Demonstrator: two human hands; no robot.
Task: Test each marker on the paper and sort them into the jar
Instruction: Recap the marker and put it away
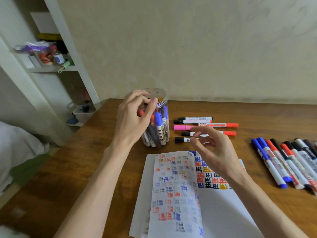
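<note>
Markers fill the clear jar (155, 124), which stands upright on the wooden bench (96, 152) just beyond the far left corner of the paper (223, 212). The left hand (135, 115) is at the jar's open mouth, in front of its near wall, its fingers (153, 102) curled loosely with thumb and fingertips close together; whether they pinch anything cannot be told. The right hand (216, 152) hovers over the paper's far edge, fingers spread and empty. Beyond it lie 5 loose markers (205, 125) side by side, one of them pink. A second row of markers (288, 162) lies well apart at the right of the bench. The paper carries blue, red, black and yellow test marks.
</note>
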